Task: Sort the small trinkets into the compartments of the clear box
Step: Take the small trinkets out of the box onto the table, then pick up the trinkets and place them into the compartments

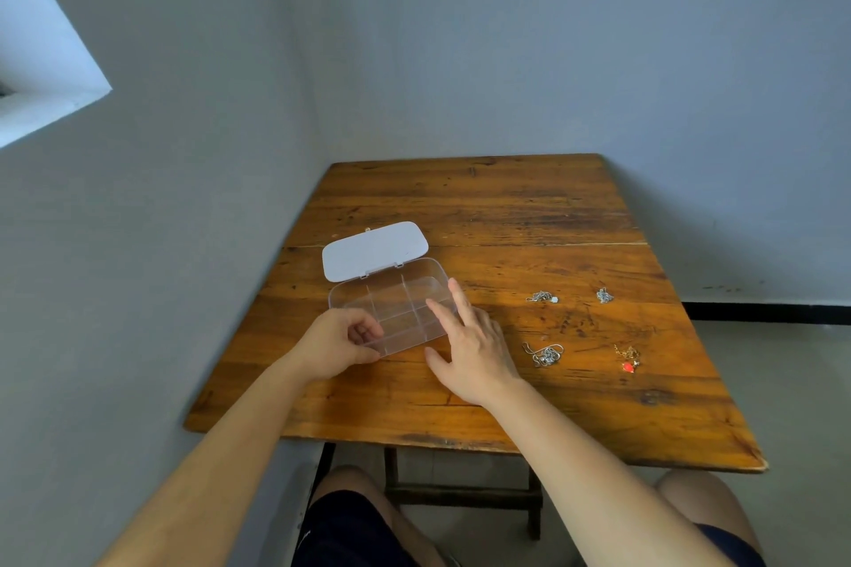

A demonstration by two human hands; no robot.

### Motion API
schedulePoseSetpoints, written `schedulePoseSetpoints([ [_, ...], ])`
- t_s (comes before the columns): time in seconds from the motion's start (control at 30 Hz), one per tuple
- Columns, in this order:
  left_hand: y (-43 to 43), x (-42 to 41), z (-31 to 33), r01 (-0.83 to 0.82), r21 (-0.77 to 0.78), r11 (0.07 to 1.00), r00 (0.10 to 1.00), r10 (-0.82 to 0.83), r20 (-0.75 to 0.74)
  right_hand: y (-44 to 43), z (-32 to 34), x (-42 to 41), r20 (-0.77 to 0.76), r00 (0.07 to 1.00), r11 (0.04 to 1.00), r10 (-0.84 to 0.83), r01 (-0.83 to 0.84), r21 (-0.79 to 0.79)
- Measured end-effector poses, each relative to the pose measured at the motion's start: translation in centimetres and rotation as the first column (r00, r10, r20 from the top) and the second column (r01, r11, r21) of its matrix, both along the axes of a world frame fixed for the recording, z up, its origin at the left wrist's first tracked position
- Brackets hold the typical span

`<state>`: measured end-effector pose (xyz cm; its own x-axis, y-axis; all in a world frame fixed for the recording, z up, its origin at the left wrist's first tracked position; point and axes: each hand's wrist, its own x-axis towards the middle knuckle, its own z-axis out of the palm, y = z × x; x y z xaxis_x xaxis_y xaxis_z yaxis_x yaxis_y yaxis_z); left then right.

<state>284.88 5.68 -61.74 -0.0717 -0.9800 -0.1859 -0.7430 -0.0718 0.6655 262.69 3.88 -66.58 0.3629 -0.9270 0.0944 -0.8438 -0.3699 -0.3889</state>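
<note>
The left hand [338, 343] pinched the clear box [396, 308] while the right hand [474, 348] lay open, so the fine trinkets [545, 355] could tangle or slip.

I sit in a plain room, likely a home: bare grey-blue walls [506, 37], a worn wooden table [529, 207] pushed into the corner, a pale tiled floor [783, 382], and a window recess [41, 60] at upper left.

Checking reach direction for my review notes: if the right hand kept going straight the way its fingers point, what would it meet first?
The right hand points away and slightly left, its fingers already at the right edge of the open box. Straight on, it would probably meet the box's right compartments first, then the lid; depth is hard to judge.
</note>
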Motion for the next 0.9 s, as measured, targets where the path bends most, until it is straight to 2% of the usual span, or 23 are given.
schedulePoseSetpoints([
  [0.23, 1.4, -0.3, 0.4, -0.105, -0.036, 0.994, 0.972, 0.095, -0.214, -0.2, 0.3, 0.2, 0.019, 1.000, 0.999, 0.008, -0.009, 0.045],
  [0.3, 1.8, -0.5, 0.5, -0.129, -0.082, 0.988, 0.977, 0.112, -0.181, -0.3, 0.8, 0.0, 0.020, 1.000, 0.996, 0.021, -0.023, 0.081],
  [0.4, 1.9, -1.4, 1.4, -0.127, -0.232, 0.964, 0.992, 0.125, -0.026, -0.5, 1.7, -0.9, 0.094, 0.994, 0.985, 0.047, -0.062, 0.163],
  [0.47, 1.6, -2.2, 2.6, -0.142, -0.309, 0.940, 0.990, 0.133, -0.049, -0.6, 2.3, -1.8, 0.154, 0.987, 0.981, 0.043, -0.071, 0.182],
  [0.53, 1.1, -3.2, 3.8, -0.178, -0.360, 0.916, 0.981, 0.137, -0.135, -0.5, 2.6, -2.9, 0.164, 0.986, 0.983, -0.007, -0.023, 0.184],
  [0.7, -1.1, -7.0, 5.5, -0.225, -0.396, 0.890, 0.940, 0.091, -0.330, -1.0, 2.7, -7.7, 0.064, 0.987, 0.980, -0.144, 0.133, 0.151],
  [0.8, -2.9, -9.8, 5.1, -0.166, -0.411, 0.897, 0.954, 0.040, -0.296, -1.2, 2.5, -11.1, -0.097, 0.974, 0.975, -0.203, 0.211, 0.075],
  [0.9, -4.7, -12.6, 4.1, -0.067, -0.422, 0.904, 0.976, -0.028, -0.214, -0.7, 1.4, -13.9, -0.193, 0.951, 0.964, -0.242, 0.258, 0.060],
])
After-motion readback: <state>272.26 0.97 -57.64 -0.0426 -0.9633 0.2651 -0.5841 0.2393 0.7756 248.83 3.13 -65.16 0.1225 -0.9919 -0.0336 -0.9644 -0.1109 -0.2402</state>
